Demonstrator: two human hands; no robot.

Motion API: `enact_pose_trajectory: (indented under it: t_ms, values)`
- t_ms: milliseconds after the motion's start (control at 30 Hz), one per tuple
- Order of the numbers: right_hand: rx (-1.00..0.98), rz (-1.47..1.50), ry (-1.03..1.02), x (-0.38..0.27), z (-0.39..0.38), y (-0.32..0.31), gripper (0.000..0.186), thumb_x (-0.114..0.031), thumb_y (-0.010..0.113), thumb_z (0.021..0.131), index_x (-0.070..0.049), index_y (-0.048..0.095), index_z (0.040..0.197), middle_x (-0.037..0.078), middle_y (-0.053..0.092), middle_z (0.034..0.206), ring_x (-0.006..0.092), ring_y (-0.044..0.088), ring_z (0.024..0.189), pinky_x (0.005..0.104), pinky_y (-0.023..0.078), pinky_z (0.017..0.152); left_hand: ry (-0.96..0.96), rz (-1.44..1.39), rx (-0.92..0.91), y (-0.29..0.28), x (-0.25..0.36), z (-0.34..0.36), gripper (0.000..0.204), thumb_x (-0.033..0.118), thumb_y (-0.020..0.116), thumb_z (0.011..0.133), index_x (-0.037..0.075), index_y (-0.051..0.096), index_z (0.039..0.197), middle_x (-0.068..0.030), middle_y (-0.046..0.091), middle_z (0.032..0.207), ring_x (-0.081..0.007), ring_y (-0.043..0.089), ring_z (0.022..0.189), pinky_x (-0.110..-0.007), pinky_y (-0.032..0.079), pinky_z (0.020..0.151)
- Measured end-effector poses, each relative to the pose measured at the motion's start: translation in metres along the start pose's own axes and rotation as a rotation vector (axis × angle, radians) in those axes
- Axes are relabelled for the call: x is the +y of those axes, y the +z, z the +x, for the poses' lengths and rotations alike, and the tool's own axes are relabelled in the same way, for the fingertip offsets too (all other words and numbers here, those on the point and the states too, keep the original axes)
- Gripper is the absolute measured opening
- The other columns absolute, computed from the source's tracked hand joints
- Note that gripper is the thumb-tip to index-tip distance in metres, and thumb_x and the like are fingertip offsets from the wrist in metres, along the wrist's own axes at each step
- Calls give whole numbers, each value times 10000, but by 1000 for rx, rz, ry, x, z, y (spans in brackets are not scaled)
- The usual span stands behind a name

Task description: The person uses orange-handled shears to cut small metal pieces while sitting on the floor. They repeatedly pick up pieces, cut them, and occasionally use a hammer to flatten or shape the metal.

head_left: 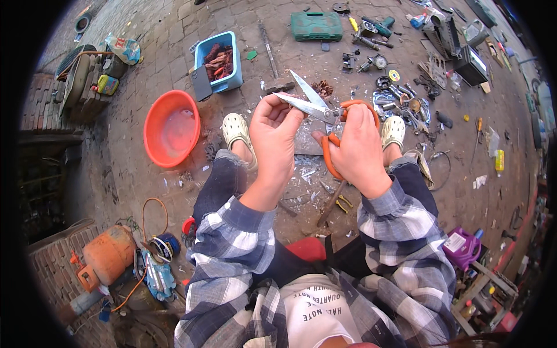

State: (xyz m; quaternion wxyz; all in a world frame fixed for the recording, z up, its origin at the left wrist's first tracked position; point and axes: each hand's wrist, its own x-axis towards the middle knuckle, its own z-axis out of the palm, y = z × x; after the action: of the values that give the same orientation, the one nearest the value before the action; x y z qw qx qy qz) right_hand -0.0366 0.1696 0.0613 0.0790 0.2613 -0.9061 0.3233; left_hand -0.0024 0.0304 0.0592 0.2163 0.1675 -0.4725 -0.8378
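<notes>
A pair of orange-handled shears (pixel 310 108) is held up in front of me, its two metal blades spread apart. My left hand (pixel 272 136) pinches the lower blade near its tip between thumb and fingers. Wrapped round the orange handles is my right hand (pixel 357 142), which hides part of them. Below, between my shoes, a flat metal piece (pixel 309 146) lies on the paving among pale scraps. A wooden-handled tool (pixel 331 204) and yellow-handled pliers (pixel 344 203) rest nearer to me.
Left stand a red-orange basin (pixel 149 136) and a blue bin (pixel 238 64) of reddish-brown pieces. Beyond my hands lie a long-handled hammer (pixel 268 51) and a green case (pixel 317 26). Metal parts (pixel 409 107) spread to the right. An orange gas cylinder (pixel 109 253) is lower left, a purple jug (pixel 462 248) lower right.
</notes>
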Motion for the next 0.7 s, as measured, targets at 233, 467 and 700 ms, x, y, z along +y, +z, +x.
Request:
enact_pose_trajectory:
  t_ms: [233, 467, 700]
  values:
    - [4, 10, 4, 0, -2, 2, 515, -271, 744, 725, 32, 444, 1014, 171, 492, 919, 342, 507, 852, 410, 422, 717, -9, -14, 23, -2, -2, 0, 219, -85, 607, 798, -5, 547, 992, -60, 612, 945, -110, 586, 865, -233, 479, 798]
    - [-26, 29, 46, 1, -3, 5, 490, -277, 724, 741, 33, 451, 1005, 170, 494, 931, 342, 513, 858, 407, 430, 709, -57, -62, 23, -2, -1, 0, 213, -87, 604, 798, -7, 554, 990, -57, 612, 933, -102, 583, 859, -224, 477, 787]
    - [-14, 7, 43, 0, -2, 6, 494, -279, 724, 744, 32, 457, 1018, 167, 517, 930, 335, 543, 863, 395, 455, 680, -77, -106, 38, -2, -4, -1, 206, -83, 608, 802, -7, 556, 987, -59, 611, 932, -102, 586, 853, -224, 479, 776]
